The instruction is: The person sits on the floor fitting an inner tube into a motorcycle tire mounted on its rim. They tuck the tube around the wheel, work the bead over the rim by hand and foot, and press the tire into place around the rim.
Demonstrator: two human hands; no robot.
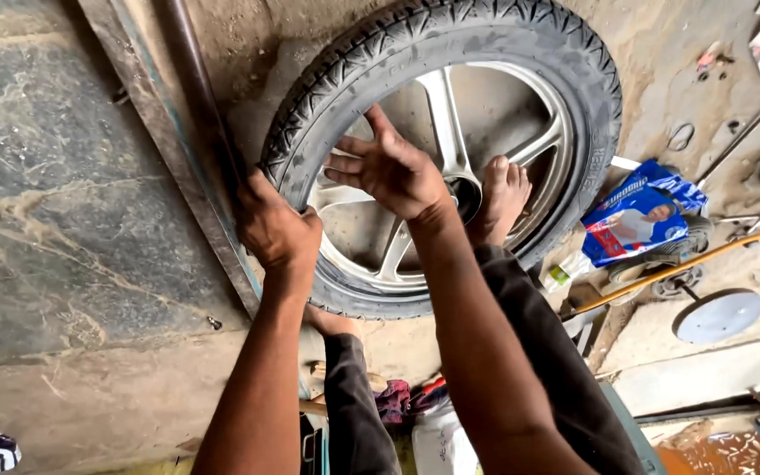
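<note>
Motorcycle wheel on dusty floor, bare foot on hub; could tip if foot lifts. Left hand closed on tyre's left edge, slip risk. Right hand open, fingers spread over spokes, holding nothing

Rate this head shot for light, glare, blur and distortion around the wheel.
Head view: soft, even daylight with no hard shadows; mild sheen on the silver spokes, no blown glare; tyre tread is crisp, the left hand and right hand slightly soft; wide-angle lens bends the metal bar at the frame edge.
</note>
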